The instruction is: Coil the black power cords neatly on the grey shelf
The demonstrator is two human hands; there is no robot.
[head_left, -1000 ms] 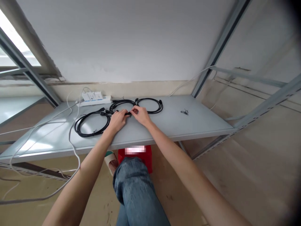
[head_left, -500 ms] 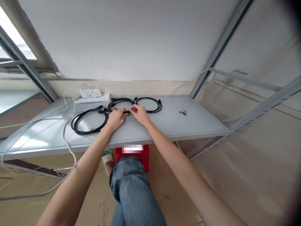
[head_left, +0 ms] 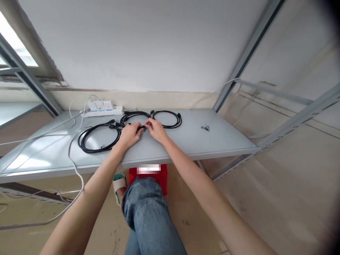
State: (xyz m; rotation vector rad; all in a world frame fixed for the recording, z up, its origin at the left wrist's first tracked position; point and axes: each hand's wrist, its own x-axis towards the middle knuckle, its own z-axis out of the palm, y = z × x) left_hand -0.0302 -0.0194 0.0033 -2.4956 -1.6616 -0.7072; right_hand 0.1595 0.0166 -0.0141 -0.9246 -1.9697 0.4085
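Observation:
My left hand (head_left: 131, 135) is closed on the front of the middle coil of black cable (head_left: 136, 113), on the shelf. Pressed together, the fingertips of my right hand (head_left: 156, 128) pinch a thin black twist tie (head_left: 145, 130) at that same stretch of cable; the fingers hide most of it. To the left lies another coiled black cable (head_left: 87, 149), with plugs at its back and a small tie at its front. A third black coil (head_left: 180, 122) rests just beyond my right hand. Several loose black twist ties (head_left: 205, 128) lie farther right.
A white power strip (head_left: 102, 112) with plugged-in adapters stands at the back left. White cords (head_left: 73, 148) run from it over the shelf's front edge (head_left: 186, 157) and past my left arm. Metal posts (head_left: 245, 58) frame both ends; a red stool (head_left: 164, 177) is underneath.
Both hands stay at the same stretch of cable, with only slight finger movement. The view has shifted a little, and the foot in the sandal below has moved slightly left.

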